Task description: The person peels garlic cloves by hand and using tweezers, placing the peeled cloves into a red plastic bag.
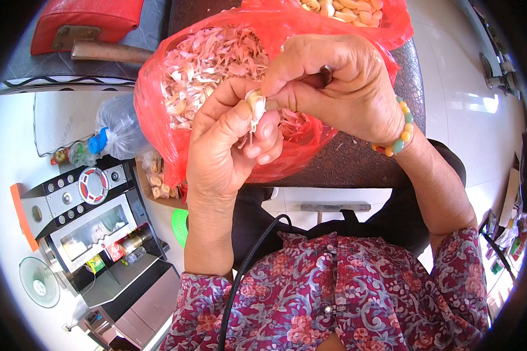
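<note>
A garlic clove [257, 107] with papery skin on it is held between the thumb and fingers of my left hand [219, 145]. The thumb and index finger of my right hand [342, 83] pinch at the upper end of that clove, touching its skin. Both hands are above a red plastic bag [151, 105], whose mouth is spread wide. Loose garlic skins [219, 48] fill much of the bag, and my hands hide part of them. Beyond my right hand, peeled garlic cloves [355, 13] lie on red plastic at the top edge of the view.
The bags rest on a dark brown embossed surface [355, 162]. To the left stand a clear plastic jug [123, 127] with a blue cap and a cardboard box [175, 202] of packets. A red padded object [88, 22] is at upper left. A black cable [241, 272] crosses my front.
</note>
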`<state>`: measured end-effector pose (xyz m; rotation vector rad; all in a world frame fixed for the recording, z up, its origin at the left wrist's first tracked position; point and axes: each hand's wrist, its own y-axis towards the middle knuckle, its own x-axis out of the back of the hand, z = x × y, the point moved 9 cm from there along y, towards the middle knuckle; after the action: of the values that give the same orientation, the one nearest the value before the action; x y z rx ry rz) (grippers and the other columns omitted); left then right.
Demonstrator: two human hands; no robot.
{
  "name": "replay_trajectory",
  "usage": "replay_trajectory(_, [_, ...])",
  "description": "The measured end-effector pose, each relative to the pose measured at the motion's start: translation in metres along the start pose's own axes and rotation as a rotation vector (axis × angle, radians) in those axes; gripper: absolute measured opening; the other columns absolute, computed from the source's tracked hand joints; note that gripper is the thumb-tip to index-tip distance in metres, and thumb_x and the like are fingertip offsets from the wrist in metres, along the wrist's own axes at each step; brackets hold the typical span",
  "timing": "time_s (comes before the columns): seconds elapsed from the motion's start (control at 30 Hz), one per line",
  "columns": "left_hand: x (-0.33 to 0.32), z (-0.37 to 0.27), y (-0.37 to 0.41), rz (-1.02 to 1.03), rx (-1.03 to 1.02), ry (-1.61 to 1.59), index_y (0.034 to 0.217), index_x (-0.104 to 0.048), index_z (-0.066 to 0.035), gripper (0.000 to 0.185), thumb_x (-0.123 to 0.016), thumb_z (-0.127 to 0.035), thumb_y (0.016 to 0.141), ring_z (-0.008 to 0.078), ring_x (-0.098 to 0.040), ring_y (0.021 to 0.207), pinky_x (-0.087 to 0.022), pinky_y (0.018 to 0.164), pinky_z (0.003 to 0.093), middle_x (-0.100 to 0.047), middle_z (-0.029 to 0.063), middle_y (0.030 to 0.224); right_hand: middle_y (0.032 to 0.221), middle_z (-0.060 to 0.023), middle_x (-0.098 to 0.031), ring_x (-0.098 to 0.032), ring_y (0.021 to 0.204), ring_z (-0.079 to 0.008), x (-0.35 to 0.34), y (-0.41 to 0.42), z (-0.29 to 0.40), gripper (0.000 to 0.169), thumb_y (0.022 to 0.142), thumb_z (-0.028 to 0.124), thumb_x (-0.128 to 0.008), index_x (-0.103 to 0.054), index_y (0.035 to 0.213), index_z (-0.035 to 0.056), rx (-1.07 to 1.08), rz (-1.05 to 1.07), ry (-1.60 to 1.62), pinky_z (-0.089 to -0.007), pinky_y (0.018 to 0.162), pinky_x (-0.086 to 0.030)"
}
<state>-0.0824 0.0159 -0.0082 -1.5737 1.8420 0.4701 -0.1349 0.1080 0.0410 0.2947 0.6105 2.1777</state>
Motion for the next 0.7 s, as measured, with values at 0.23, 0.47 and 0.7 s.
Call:
replay_trajectory(0.23, [0.003, 0.003, 0.001, -0.04, 0.036, -0.006, 0.094, -0.05, -0.003, 0.012, -0.052, -0.013, 0.087, 0.0081, -0.038, 0.049, -0.035, 0.045, 0.0233, -0.05, 0.0071, 0.069, 0.07, -0.0004, -0.058, -0.053, 0.059, -0.0063, -0.002, -0.001, 0.0, 0.011, 0.074, -0.002, -0.066, -0.058, 0.077, 0.0048, 0.028, 0.049, -0.144, -0.0187, 0.051, -0.04])
replay_trajectory(0.47, [0.014, 0.007, 0.002, -0.074, 0.037, -0.215, 0.1, -0.053, -0.005, 0.015, -0.052, -0.013, 0.087, 0.0111, -0.044, 0.056, -0.039, 0.051, 0.0269, -0.054, 0.0069, 0.077, 0.065, -0.0109, -0.058, -0.06, 0.06, -0.0229, -0.004, -0.001, -0.002, 0.006, 0.075, 0.006, -0.059, -0.058, 0.08, 0.0044, -0.011, 0.045, -0.174, -0.0281, 0.055, -0.046])
replay_trajectory(0.7, [0.019, -0.003, 0.001, -0.284, -0.144, -0.09, 0.104, -0.053, -0.006, 0.019, -0.052, -0.014, 0.087, 0.0166, -0.053, 0.087, -0.045, 0.076, 0.0313, -0.057, 0.0083, 0.094, 0.063, -0.0071, -0.055, -0.056, 0.059, -0.0285, -0.019, -0.006, -0.002, 0.005, 0.073, 0.012, -0.06, -0.055, 0.074, 0.0113, 0.03, 0.094, -0.398, -0.0345, 0.05, -0.044])
